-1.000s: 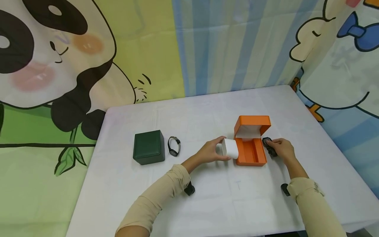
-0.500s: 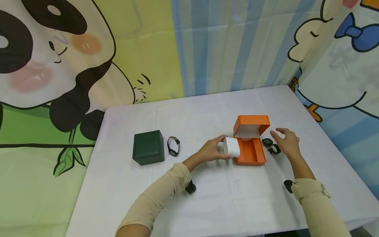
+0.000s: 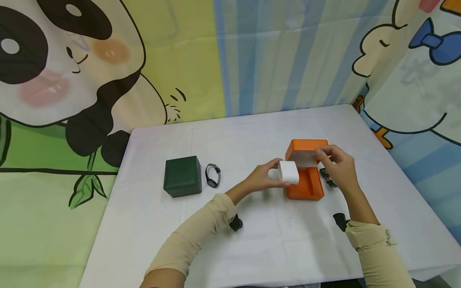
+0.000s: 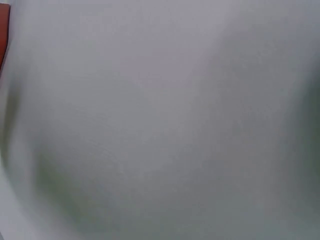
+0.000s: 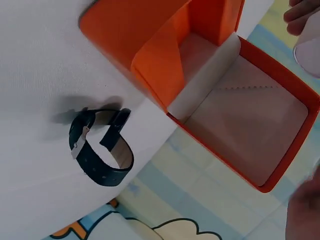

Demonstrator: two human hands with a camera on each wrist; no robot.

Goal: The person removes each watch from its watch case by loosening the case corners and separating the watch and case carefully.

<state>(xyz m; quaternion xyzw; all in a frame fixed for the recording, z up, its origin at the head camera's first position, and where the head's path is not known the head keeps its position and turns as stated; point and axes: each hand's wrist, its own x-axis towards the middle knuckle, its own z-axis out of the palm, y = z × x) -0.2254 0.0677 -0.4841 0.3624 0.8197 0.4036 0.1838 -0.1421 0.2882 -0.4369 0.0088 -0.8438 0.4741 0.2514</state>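
My left hand [image 3: 264, 176] grips a white rounded cushion-like insert [image 3: 289, 172] between thumb and fingers, above the left side of an open orange watch box [image 3: 305, 192]. The box's lid stands raised at the back. In the head view my right hand [image 3: 338, 166] overlaps the lid's right edge, fingers loosely bent around nothing; whether it touches the lid I cannot tell. Below it, a dark-strapped wristwatch [image 5: 102, 150] lies on its side right of the box, its strap closed into a loop. Pale blur fills most of the left wrist view.
A dark green box [image 3: 182, 177], lid down, stands left on the white-covered table [image 3: 201, 248]. Beside it lies a slim dark watch [image 3: 213, 176]. Printed cloth [image 3: 180, 60] hangs behind the table and along its right side.
My right hand has let go of the dark-strapped watch and moved up and left to the lid. My left hand has lifted the white insert slightly and shifted it right.
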